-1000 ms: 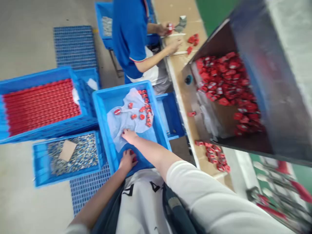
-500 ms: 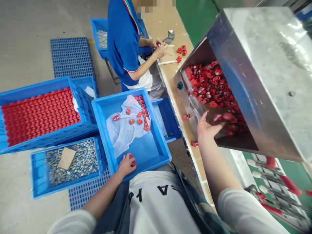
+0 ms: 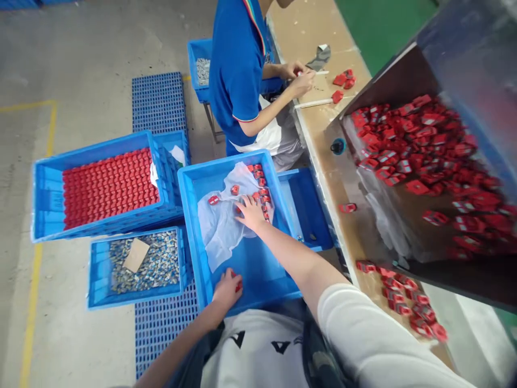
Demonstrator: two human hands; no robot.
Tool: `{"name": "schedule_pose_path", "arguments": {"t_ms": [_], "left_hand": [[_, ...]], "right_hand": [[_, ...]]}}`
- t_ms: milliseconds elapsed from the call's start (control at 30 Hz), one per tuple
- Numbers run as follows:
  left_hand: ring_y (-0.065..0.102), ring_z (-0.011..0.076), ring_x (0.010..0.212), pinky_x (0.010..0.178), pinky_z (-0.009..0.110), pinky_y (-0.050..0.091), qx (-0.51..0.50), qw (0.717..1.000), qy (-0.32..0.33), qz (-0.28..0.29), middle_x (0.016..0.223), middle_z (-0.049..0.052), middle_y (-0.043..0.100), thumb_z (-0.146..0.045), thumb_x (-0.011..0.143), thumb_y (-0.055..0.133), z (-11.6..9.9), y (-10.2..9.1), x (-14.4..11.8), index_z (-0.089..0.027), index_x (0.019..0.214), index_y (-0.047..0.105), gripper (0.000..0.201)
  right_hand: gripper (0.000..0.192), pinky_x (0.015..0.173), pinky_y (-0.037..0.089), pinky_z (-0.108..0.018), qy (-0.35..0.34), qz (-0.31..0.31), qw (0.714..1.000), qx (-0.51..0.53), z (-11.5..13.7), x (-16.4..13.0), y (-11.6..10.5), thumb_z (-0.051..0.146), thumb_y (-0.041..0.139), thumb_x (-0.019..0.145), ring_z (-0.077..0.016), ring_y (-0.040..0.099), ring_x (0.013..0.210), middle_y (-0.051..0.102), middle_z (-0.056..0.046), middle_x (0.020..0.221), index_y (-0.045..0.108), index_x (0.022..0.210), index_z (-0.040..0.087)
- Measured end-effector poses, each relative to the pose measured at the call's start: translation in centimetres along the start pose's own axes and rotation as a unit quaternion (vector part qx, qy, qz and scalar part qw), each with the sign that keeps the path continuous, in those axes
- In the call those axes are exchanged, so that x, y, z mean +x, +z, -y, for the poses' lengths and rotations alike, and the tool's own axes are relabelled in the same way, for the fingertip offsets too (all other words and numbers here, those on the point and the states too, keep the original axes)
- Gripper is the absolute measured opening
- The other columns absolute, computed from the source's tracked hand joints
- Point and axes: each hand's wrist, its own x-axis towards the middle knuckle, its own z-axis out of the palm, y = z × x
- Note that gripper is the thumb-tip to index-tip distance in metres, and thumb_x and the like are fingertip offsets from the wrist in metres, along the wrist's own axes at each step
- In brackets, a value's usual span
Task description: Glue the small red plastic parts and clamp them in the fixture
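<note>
My left hand (image 3: 226, 288) rests on the near rim of a blue crate (image 3: 258, 269) and grips a small red part (image 3: 238, 284). My right hand (image 3: 251, 212) reaches into that crate, fingers spread over a white sheet (image 3: 220, 226), touching small red parts (image 3: 262, 186) lined along its right side. What the fingers hold is not visible.
A metal hopper (image 3: 464, 64) of red parts (image 3: 420, 145) sits right on a wooden bench (image 3: 319, 32), with more parts (image 3: 399, 299) at its edge. Left stand a crate of red rows (image 3: 107, 186) and a crate of grey pieces (image 3: 149, 264). A person in blue (image 3: 238, 70) works ahead.
My right hand has left the hopper mouth and moved down left into the blue crate, onto the white sheet. My left hand stays on the crate rim. The view shifted.
</note>
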Motion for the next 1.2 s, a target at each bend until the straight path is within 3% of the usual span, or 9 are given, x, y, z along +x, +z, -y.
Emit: {"name": "schedule_pose_path", "arguments": {"t_ms": [100,300,433,500,633,867,1067,1133,1200], "left_hand": [[0.055,0.0288,0.118,0.091,0.037,0.054,0.001,1.0,0.003,0.006,0.132,0.01,0.051,-0.024,0.088,0.063,0.0,0.4,0.6,-0.027,0.112,0.072,0.026],[0.048,0.0346,0.129,0.089,0.041,0.057,0.0,1.0,-0.012,0.015,0.145,0.012,0.043,-0.028,0.092,0.061,-0.4,0.3,1.1,-0.03,0.124,0.069,0.032],[0.048,0.0315,0.134,0.097,0.04,0.057,-0.022,0.999,0.012,0.022,0.155,0.009,0.038,-0.011,0.091,0.053,-0.3,0.4,1.3,-0.032,0.127,0.068,0.045],[0.048,0.03,0.136,0.102,0.039,0.055,-0.038,0.999,0.026,0.012,0.157,0.008,0.037,-0.013,0.093,0.055,0.0,0.6,1.4,-0.032,0.127,0.068,0.042],[0.045,0.0326,0.139,0.105,0.041,0.054,-0.032,0.999,0.029,0.01,0.158,0.009,0.036,-0.026,0.089,0.069,0.6,0.7,1.6,-0.031,0.128,0.068,0.039],[0.05,0.0282,0.134,0.108,0.038,0.052,-0.053,0.996,0.072,-0.001,0.153,0.007,0.042,-0.018,0.089,0.065,0.8,1.4,1.9,-0.031,0.116,0.073,0.031],[0.052,0.0273,0.132,0.108,0.039,0.052,-0.05,0.995,0.079,-0.028,0.152,0.006,0.046,-0.018,0.087,0.067,1.6,2.3,1.4,-0.032,0.111,0.075,0.029],[0.054,0.031,0.13,0.095,0.041,0.058,-0.008,0.994,0.106,-0.013,0.153,0.006,0.048,-0.027,0.087,0.069,1.7,3.1,0.6,-0.032,0.106,0.076,0.021],[0.055,0.0354,0.127,0.074,0.041,0.06,0.046,0.987,0.151,-0.029,0.149,0.008,0.051,-0.037,0.09,0.067,2.0,3.9,0.5,-0.033,0.104,0.075,0.016]], "right_hand": [[0.058,0.125,0.014,-0.065,-0.032,-0.008,0.998,-0.046,-1.3,2.2,1.5,0.051,0.069,0.096,-0.0404,0.032,0.149,0.047,-0.021,0.157,0.061,0.143,0.019],[0.058,0.123,0.013,-0.061,-0.009,-0.075,0.996,-0.04,-4.5,2.8,2.0,0.05,0.061,0.099,-0.0404,0.029,0.147,0.045,-0.022,0.157,0.057,0.146,0.016],[0.046,0.115,0.025,-0.059,-0.048,0.001,0.997,-0.065,-5.2,3.0,1.2,0.046,0.058,0.1,-0.0394,0.04,0.132,0.056,-0.021,0.142,0.065,0.133,0.015],[0.044,0.112,0.029,-0.057,-0.084,0.038,0.993,-0.079,-5.3,3.0,1.0,0.046,0.057,0.101,-0.0388,0.041,0.128,0.058,-0.021,0.139,0.066,0.131,0.015],[0.046,0.107,0.036,-0.054,-0.098,0.018,0.99,-0.1,-5.5,2.6,0.9,0.052,0.055,0.103,-0.0388,0.04,0.13,0.054,-0.02,0.145,0.066,0.133,0.018],[0.049,0.103,0.046,-0.045,-0.105,0.046,0.992,-0.045,-6.0,1.9,1.0,0.055,0.053,0.105,-0.0339,0.045,0.127,0.063,-0.015,0.137,0.067,0.135,0.019],[0.052,0.109,0.047,-0.04,-0.065,-0.074,0.995,0.023,-5.3,3.0,-1.4,0.061,0.052,0.103,-0.031,0.051,0.129,0.067,-0.013,0.136,0.073,0.129,0.021],[0.044,0.108,0.05,-0.042,-0.076,-0.11,0.991,0.022,-4.7,1.5,-1.3,0.056,0.055,0.102,-0.0323,0.056,0.124,0.069,-0.014,0.13,0.076,0.123,0.023],[0.036,0.106,0.051,-0.048,-0.133,-0.126,0.983,0.0,-5.5,0.3,0.6,0.049,0.056,0.1,-0.034,0.059,0.119,0.07,-0.014,0.126,0.079,0.12,0.028]]}}
